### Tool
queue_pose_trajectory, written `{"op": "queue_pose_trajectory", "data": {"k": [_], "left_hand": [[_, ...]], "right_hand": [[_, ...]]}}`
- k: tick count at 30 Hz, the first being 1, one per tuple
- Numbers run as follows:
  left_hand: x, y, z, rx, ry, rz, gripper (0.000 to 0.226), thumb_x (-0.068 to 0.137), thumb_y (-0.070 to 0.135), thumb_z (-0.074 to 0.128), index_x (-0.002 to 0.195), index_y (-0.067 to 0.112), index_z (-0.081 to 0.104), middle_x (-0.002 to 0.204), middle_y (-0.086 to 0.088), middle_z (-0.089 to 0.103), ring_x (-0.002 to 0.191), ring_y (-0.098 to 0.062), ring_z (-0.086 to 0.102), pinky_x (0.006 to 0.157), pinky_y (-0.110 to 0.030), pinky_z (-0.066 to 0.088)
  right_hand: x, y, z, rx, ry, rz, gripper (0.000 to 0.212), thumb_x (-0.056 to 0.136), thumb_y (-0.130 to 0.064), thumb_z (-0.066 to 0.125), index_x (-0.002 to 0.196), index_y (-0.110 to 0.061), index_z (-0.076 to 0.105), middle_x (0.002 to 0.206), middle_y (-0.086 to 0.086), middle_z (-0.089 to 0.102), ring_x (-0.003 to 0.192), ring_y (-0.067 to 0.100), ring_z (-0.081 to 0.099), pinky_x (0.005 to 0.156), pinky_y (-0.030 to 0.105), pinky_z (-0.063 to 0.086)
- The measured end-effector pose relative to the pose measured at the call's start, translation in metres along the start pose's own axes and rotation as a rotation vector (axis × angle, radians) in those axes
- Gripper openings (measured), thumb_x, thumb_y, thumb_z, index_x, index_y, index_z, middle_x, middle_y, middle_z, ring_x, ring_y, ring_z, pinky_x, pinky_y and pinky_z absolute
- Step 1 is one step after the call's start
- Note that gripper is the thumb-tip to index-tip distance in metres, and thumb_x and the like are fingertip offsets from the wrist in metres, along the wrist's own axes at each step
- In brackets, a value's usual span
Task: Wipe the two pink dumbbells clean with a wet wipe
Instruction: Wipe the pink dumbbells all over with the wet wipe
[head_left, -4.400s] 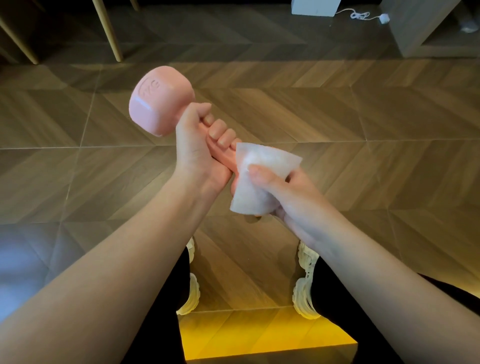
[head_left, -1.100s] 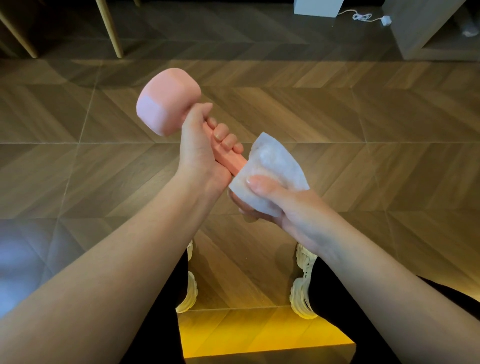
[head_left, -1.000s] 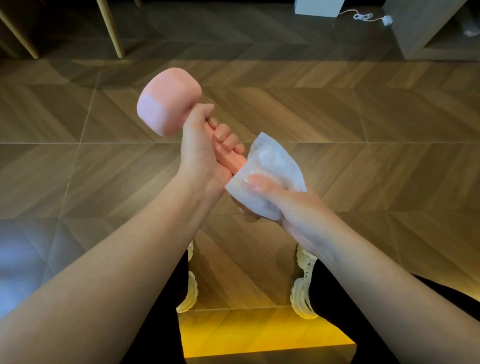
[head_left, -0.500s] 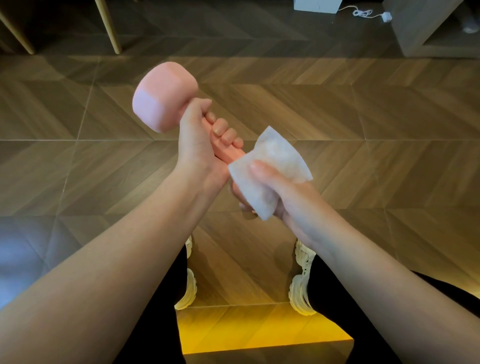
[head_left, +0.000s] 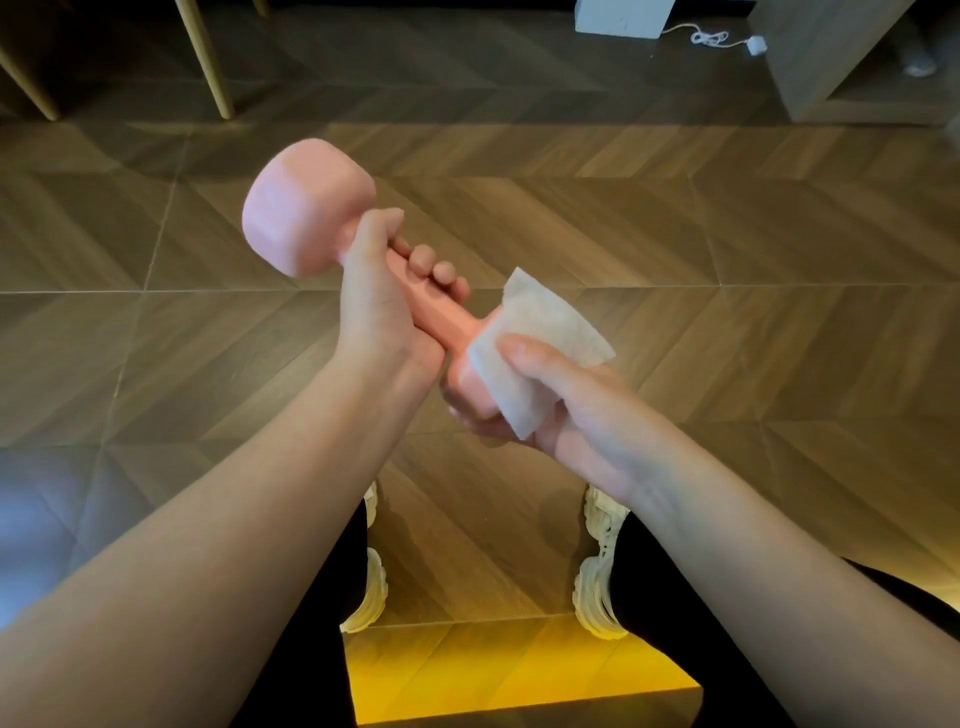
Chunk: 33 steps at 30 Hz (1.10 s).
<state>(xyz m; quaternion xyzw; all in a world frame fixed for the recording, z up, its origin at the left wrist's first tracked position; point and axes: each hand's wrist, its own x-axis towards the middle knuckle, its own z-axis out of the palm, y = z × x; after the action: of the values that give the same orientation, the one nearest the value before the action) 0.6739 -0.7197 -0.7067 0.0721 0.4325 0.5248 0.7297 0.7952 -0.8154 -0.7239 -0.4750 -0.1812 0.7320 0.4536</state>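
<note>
A person holds a pink dumbbell (head_left: 311, 213) in mid-air above a herringbone wood floor (head_left: 727, 270), slanted so that one head rises toward the upper left while the other points down toward the body. The left hand (head_left: 379, 306) is clenched around the handle, fingers curled over the top of the bar. The right hand (head_left: 566, 410) grasps a white wet wipe (head_left: 524, 358) and presses it over the lower head, thumb on top and fingers cupped beneath; part of that pink head shows bare at the wipe's left edge. Only one dumbbell is in view, so the second is presumably somewhere out of frame. The person's pale shoes (head_left: 592, 571) stand on the floor directly below the hands.

The step in hand appears to be cleaning the lower head. To do it well, the left hand should keep the bar firmly pinned so the weight cannot slip, while the right hand turns the wipe around the head, covering the flat end face, the bevelled edges and the neck where head meets handle. The section of handle under the left fingers will need a change of grip before the wipe can reach it, and the raised head looks untouched by the wipe at this moment.
</note>
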Motion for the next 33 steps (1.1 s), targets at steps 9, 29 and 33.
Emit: {"op": "queue_pose_trajectory", "data": {"k": [9,29,33], "left_hand": [[0.0,-0.005,-0.002,0.086,0.03,-0.032,0.031,0.09,0.023,0.058,0.065,0.019,0.04,0.05,0.005,0.037,0.041,-0.012,0.037,0.049,-0.022,0.041],[0.001,0.004,-0.003,0.032,-0.039,0.015,0.033,0.091,0.019,0.051,0.064,0.02,0.033,0.048,0.006,0.024,0.04,-0.011,0.024,0.042,-0.023,0.031],[0.0,0.007,-0.005,0.04,-0.096,0.011,0.032,0.091,0.018,0.047,0.063,0.02,0.032,0.048,0.006,0.024,0.041,-0.011,0.024,0.042,-0.023,0.03]], "right_hand": [[0.006,-0.001,0.002,0.018,0.124,0.058,0.051,0.1,-0.046,0.048,0.136,-0.01,0.046,0.127,0.033,0.059,0.107,0.048,0.065,0.075,0.05,0.058],[0.006,0.002,-0.006,-0.024,0.022,-0.081,0.042,0.087,-0.04,0.063,0.127,-0.032,0.057,0.12,0.01,0.066,0.101,0.023,0.065,0.083,0.046,0.055],[0.0,-0.008,-0.013,0.101,-0.081,0.083,0.058,0.087,-0.033,0.062,0.141,-0.019,0.051,0.137,0.019,0.059,0.119,0.032,0.061,0.1,0.062,0.046]]}}
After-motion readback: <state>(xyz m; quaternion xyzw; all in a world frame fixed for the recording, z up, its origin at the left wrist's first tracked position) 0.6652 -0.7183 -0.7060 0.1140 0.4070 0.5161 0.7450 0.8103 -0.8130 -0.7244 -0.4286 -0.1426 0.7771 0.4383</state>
